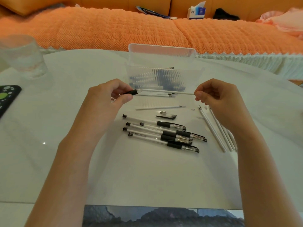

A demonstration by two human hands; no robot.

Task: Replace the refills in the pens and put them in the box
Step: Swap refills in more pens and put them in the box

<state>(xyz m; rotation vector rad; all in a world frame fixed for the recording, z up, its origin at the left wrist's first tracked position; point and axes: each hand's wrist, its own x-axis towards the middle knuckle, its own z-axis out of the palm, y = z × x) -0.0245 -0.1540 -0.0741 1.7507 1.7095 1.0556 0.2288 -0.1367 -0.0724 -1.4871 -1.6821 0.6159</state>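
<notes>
My left hand (113, 94) grips a pen barrel (132, 92) by its black rubber grip, above the table. My right hand (214, 95) pinches the far end of a white refill (172, 92) whose other end reaches the barrel's mouth. Behind them stands a clear ribbed plastic box (162, 76) with its lid (162, 51) raised; several pens lie inside. More white refills (157, 95) lie in front of the box, and one refill (160, 107) rests alone. Several assembled pens (164, 134) lie in a pile near the middle. A loose cap (166, 116) and metal tip (163, 112) lie above them.
Several white refills (216, 128) lie under my right forearm. A glass (23, 56) stands at the far left and a phone (8, 97) lies at the left edge. An orange sofa cover (114, 28) runs behind the white table (49, 145). A tissue box (196, 12) sits on the sofa.
</notes>
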